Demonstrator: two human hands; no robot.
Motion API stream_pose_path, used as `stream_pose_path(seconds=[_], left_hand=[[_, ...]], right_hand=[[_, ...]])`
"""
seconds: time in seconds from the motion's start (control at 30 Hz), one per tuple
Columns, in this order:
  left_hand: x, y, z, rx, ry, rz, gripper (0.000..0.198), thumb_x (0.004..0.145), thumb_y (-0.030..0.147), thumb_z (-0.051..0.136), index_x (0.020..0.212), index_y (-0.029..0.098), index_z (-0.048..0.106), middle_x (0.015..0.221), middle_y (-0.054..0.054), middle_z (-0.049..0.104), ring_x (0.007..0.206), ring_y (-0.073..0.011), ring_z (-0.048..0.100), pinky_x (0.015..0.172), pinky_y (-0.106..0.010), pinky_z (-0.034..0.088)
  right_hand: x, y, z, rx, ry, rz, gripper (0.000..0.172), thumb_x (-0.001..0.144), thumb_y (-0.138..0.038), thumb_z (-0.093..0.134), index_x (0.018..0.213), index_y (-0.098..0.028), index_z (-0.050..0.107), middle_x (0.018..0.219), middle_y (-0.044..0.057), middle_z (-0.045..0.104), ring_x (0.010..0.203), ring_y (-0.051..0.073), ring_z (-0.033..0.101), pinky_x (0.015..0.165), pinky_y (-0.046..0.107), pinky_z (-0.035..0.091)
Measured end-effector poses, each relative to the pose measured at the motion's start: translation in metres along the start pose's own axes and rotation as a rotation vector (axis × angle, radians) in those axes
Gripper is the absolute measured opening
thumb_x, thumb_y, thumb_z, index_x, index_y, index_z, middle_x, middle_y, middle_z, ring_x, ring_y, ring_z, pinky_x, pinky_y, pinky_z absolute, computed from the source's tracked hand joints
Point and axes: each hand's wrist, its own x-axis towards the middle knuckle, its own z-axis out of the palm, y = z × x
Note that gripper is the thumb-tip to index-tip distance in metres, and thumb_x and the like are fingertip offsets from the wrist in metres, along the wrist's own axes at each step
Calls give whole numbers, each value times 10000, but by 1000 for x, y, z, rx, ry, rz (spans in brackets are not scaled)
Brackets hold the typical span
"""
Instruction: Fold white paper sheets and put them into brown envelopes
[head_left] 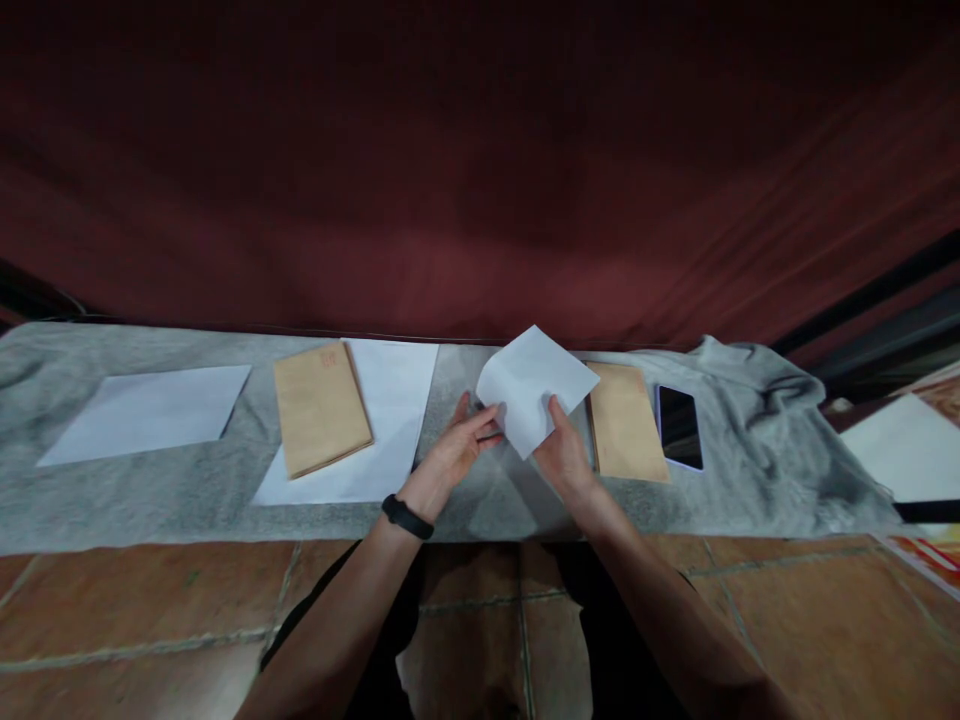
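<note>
A white sheet of paper (541, 378), folded over with a rounded bend at its left side, is held tilted above the grey cloth. My right hand (562, 455) grips its lower right edge, thumb on top and the other fingers hidden beneath. At the left side of the sheet, my left hand (459, 445) has its fingers spread, with fingertips at or just touching the paper's edge. A black band circles my left wrist. Just right of the paper lies a brown envelope stack (628, 425), partly covered by the sheet's corner.
Grey cloth (187, 510) covers the long narrow surface. Another brown envelope stack (319, 410) rests on white paper (397, 400). Farther left lies a white sheet (150, 415). A phone (679, 428) sits at right, near bunched cloth. A dark red curtain (450, 200) hangs behind.
</note>
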Motion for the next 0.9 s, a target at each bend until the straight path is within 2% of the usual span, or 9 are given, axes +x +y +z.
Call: stream_pose_path(seconds=[0.1,0.2,0.27,0.37,0.5,0.6,0.73,0.83,0.9], left_hand=[[2,-5,2,-5,-1,58,592,648,191,898,1190,195,659,1116,-75,757,891,-199,724,790,-309,589],[7,-4,-4,78,49,166,651,597,119,872,1212,175,662,1085,-61,762,886,-191,714,782,-280,576],[11,4,-13,175,103,244,802,589,90,840,1345,192,594,1053,-26,760,847,-171,703,761,-261,565],[18,20,-30,332,123,307,1067,604,67,788,1569,216,359,1097,-15,754,834,-158,698,773,-259,561],[26,39,-50,652,160,336,1109,647,63,724,1632,201,234,1164,-50,751,855,-166,703,848,-299,563],[32,44,-59,996,240,399,1069,681,81,716,1637,175,245,1234,-93,734,994,-221,707,965,-353,533],[37,41,-60,1244,290,436,1007,752,131,710,1640,163,236,1308,-120,705,1163,-275,672,1046,-378,492],[33,37,-54,1431,343,446,946,801,139,674,1639,165,235,1243,-139,724,1096,-292,697,995,-402,528],[27,30,-45,1571,421,531,848,837,142,628,1615,130,292,1273,-187,691,1147,-322,676,1018,-449,518]], right_hand=[[-1,-2,-3,40,-10,63,445,879,-533,665,1214,-240,664,1214,37,765,1195,266,693,990,430,603],[1,-7,-7,-14,17,45,392,828,-435,706,1166,-240,666,1145,33,780,1188,268,691,976,419,601],[4,-11,-13,-69,52,34,352,785,-382,720,1102,-237,667,1086,37,783,1168,270,695,951,410,604],[9,-16,-25,-202,97,22,270,765,-383,703,995,-248,656,1011,42,774,1049,265,722,836,391,615],[14,-19,-46,-419,193,-54,336,661,-373,763,952,-243,658,867,3,741,798,214,700,603,290,524],[19,-17,-59,-572,205,-74,391,620,-370,764,973,-224,680,722,-33,687,644,172,616,545,263,452],[22,-10,-70,-894,161,-172,396,704,-309,660,1089,-214,675,684,-33,656,626,188,597,599,309,490],[19,-9,-72,-1266,134,-421,423,805,-246,573,1216,-195,657,911,69,709,860,256,659,823,422,546],[15,-9,-68,-1460,103,-570,423,867,-239,540,1272,-183,648,1085,136,699,1047,301,640,970,496,514]])
